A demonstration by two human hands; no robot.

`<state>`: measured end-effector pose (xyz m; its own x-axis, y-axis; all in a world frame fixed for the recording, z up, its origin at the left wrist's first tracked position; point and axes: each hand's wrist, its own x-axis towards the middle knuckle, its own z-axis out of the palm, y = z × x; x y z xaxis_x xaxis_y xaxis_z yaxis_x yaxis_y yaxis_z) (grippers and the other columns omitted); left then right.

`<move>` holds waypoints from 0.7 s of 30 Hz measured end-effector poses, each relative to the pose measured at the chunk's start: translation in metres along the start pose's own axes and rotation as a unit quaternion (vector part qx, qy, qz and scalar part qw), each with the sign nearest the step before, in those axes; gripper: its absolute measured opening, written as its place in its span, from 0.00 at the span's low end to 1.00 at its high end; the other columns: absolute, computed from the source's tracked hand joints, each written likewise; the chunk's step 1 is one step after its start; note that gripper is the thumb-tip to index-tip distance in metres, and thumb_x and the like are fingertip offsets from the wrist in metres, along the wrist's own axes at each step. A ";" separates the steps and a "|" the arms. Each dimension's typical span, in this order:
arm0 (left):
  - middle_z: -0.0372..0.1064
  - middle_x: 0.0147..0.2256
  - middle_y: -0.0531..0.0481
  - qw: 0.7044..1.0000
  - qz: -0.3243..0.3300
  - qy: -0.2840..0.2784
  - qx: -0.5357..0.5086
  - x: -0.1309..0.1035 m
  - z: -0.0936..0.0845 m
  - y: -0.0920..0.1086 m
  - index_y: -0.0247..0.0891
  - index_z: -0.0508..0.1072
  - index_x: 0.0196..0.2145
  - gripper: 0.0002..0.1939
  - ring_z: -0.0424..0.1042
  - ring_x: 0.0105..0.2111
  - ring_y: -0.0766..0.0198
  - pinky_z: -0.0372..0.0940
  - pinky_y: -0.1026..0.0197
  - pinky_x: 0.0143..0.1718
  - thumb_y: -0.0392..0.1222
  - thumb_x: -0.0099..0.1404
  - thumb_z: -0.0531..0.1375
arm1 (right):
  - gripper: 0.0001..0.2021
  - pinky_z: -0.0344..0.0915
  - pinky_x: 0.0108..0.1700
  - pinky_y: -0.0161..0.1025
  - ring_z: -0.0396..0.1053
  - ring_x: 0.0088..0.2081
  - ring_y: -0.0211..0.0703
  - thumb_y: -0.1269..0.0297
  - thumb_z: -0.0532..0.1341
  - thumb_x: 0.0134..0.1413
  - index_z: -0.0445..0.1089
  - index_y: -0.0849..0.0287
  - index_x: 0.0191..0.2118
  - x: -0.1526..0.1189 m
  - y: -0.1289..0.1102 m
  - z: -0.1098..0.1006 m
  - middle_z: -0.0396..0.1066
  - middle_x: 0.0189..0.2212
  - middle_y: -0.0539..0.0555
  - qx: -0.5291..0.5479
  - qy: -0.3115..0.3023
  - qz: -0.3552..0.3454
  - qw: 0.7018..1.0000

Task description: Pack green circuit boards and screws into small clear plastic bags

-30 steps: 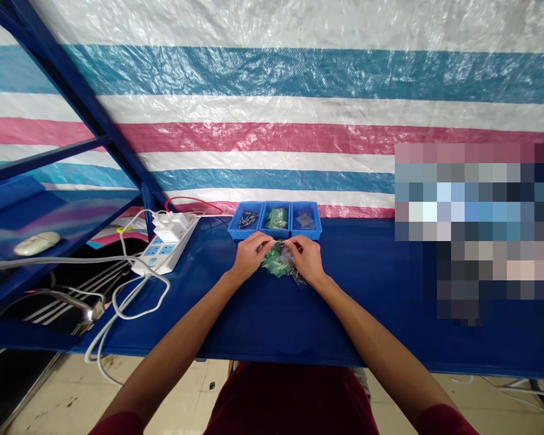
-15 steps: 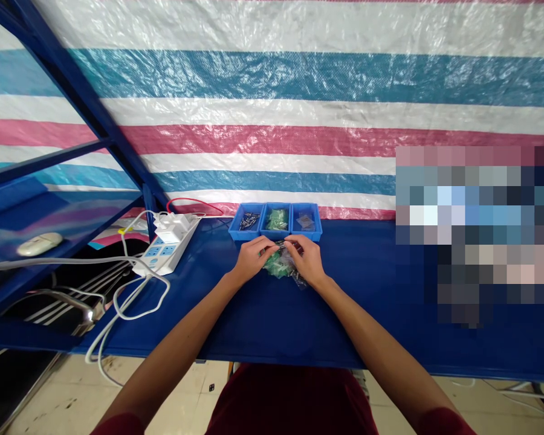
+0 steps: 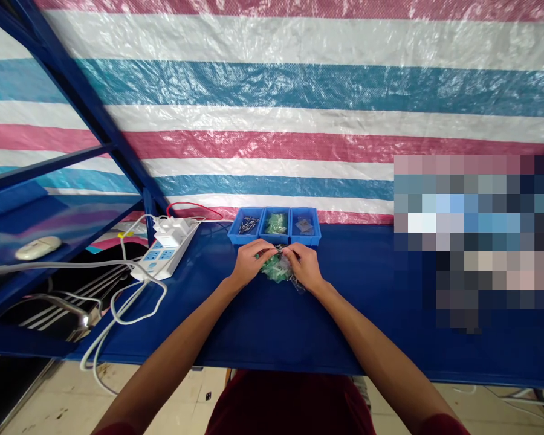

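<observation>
My left hand and my right hand meet over a small pile on the blue table, fingertips pinched close together. What they pinch is too small to make out. Green packets and clear bags lie between and just below them. Behind the hands stand three joined blue bins: the left bin holds dark and silver slim pieces, the middle bin holds green packets, and the right bin has clear bags in it.
A white power strip with plugged-in adapters and looping white cables lies on the left. A white mouse sits on the shelf at far left. Striped sheeting hangs behind the table; a blurred patch covers the right.
The view has tilted slightly, so the scene sits a little lower. My right fingertips have moved slightly left, nearer my left ones.
</observation>
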<state>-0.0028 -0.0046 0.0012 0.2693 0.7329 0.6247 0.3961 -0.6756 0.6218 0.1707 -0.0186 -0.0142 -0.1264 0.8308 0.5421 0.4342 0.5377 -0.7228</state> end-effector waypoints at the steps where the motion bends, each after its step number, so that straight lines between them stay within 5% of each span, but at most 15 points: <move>1: 0.72 0.25 0.49 0.999 -0.022 0.007 -0.024 0.000 0.000 0.000 0.36 0.74 0.27 0.13 0.68 0.24 0.67 0.64 0.64 0.27 0.48 0.62 0.60 | 0.19 0.62 0.34 0.35 0.66 0.27 0.39 0.53 0.50 0.62 0.70 0.57 0.27 0.000 0.000 0.000 0.70 0.24 0.52 0.000 -0.003 -0.002 1.000; 5: 0.70 0.22 0.51 0.986 -0.106 0.030 -0.124 0.002 0.003 0.000 0.34 0.73 0.26 0.13 0.65 0.19 0.69 0.64 0.66 0.21 0.49 0.58 0.63 | 0.21 0.61 0.34 0.34 0.65 0.26 0.39 0.53 0.49 0.63 0.69 0.57 0.25 0.000 0.000 0.001 0.69 0.23 0.51 -0.001 -0.024 -0.012 1.000; 9: 0.72 0.24 0.50 0.975 -0.133 -0.011 -0.176 0.003 0.004 -0.002 0.34 0.75 0.28 0.14 0.65 0.18 0.69 0.64 0.65 0.19 0.49 0.55 0.65 | 0.22 0.61 0.34 0.34 0.65 0.26 0.39 0.52 0.49 0.62 0.70 0.57 0.26 -0.001 -0.001 0.002 0.70 0.24 0.51 0.003 -0.025 -0.007 1.000; 16: 0.74 0.33 0.45 0.970 -0.126 -0.019 -0.209 0.004 0.003 -0.005 0.35 0.65 0.30 0.14 0.73 0.29 0.64 0.69 0.60 0.31 0.50 0.64 0.57 | 0.24 0.60 0.33 0.35 0.65 0.25 0.39 0.52 0.45 0.64 0.71 0.57 0.27 -0.001 0.000 0.000 0.68 0.22 0.51 -0.007 0.024 0.019 1.000; 21: 0.71 0.26 0.51 0.994 -0.081 -0.034 -0.065 0.002 0.000 -0.004 0.36 0.67 0.28 0.13 0.69 0.24 0.67 0.65 0.63 0.30 0.48 0.64 0.57 | 0.22 0.60 0.33 0.35 0.65 0.25 0.38 0.54 0.46 0.64 0.71 0.58 0.27 -0.001 -0.001 -0.002 0.68 0.22 0.51 -0.004 0.046 0.016 0.999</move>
<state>-0.0041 -0.0008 0.0002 0.2719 0.8341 0.4800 0.3232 -0.5490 0.7708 0.1719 -0.0204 -0.0137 -0.0303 0.8312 0.5551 0.4445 0.5086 -0.7374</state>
